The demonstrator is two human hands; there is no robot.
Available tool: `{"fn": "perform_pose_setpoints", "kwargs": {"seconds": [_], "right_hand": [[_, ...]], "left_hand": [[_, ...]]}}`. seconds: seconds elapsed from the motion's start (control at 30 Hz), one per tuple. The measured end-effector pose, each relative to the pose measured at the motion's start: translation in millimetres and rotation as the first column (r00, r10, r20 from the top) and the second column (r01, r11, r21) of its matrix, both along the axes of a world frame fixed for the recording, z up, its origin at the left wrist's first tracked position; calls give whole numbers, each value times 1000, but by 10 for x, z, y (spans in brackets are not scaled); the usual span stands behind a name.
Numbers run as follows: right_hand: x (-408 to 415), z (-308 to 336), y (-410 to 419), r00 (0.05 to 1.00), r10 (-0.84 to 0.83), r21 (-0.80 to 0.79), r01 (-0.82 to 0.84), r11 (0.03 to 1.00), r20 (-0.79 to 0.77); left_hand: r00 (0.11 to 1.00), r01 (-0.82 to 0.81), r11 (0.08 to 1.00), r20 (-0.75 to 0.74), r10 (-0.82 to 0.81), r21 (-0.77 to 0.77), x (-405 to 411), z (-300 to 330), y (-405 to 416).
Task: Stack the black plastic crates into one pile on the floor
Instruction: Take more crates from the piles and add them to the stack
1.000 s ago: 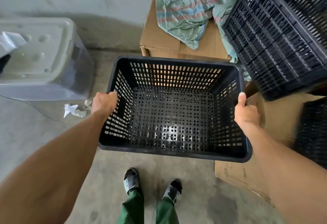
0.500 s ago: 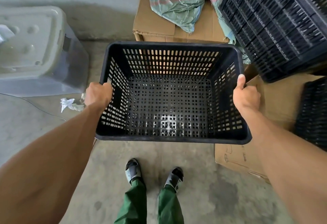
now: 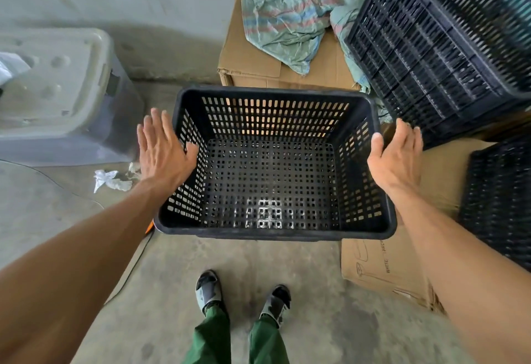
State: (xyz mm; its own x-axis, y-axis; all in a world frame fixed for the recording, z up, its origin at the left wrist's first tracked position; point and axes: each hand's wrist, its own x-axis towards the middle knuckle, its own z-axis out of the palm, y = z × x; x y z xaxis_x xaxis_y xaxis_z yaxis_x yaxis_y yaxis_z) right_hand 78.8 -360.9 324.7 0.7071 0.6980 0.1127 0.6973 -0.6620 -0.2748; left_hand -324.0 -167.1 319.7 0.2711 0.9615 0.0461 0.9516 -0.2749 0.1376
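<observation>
Both hands spread open beside a black crate on the floor

The left hand and right hand flank the perforated black plastic crate, fingers splayed, gripping nothing; it sits upright before the cardboard box, seemingly on the concrete floor. More slatted crates lean at right. Risk: the next crate, dropped in askew, could jam on the tapered rim and tip the pile.

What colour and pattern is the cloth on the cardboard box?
Pale green cloth with faded pink and blue stripes, seen in the head view.
</observation>
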Motion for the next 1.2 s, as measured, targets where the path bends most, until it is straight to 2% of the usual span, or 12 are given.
{"fn": "perform_pose_setpoints", "kwargs": {"seconds": [0.03,0.1,0.13,0.2,0.27,0.33,0.43,0.57,0.77,0.87,1.03,1.2], "right_hand": [[-29,-3,-12,1000,15,28,-16,999,20],[-142,-152,-113,998,63,-55,-62,997,22],[-193,-243,-192,996,83,-130,-80,988,16],[-171,-342,-261,996,90,-233,-90,968,-12],[-119,-310,-236,995,93,-310,-99,945,-34],[-80,-237,-171,994,93,-341,-107,934,-60],[-99,-172,-231,998,53,-187,-56,981,-22],[-159,-318,-424,996,63,-184,-73,980,-63],[-172,-271,-360,997,3,-197,-20,980,-83],[-206,-234,-386,974,-62,-257,4,966,-216],[-236,-159,-350,908,-210,-323,89,942,-362],[-222,-170,-305,889,-277,-355,142,924,-365]], "left_hand": [[997,71,997,-33,-70,15,-8,-20,-10],[951,223,975,-213,-223,-21,-59,-160,-72],[911,260,964,-317,-266,-62,-90,-218,-110],[884,225,967,-394,-253,-117,-87,-241,-94],[894,199,971,-380,-237,-136,-22,-129,-71],[914,255,965,-310,-260,-60,73,4,-31],[949,282,956,-174,-264,84,117,109,-23],[959,202,972,-177,-220,-118,-189,-106,-121],[948,182,968,-232,-219,-171,-209,-112,-44],[923,128,944,-312,-226,-305,-206,-73,-27],[926,62,876,-300,-229,-479,-112,129,20],[944,64,819,-232,-235,-570,-58,210,34]]}}
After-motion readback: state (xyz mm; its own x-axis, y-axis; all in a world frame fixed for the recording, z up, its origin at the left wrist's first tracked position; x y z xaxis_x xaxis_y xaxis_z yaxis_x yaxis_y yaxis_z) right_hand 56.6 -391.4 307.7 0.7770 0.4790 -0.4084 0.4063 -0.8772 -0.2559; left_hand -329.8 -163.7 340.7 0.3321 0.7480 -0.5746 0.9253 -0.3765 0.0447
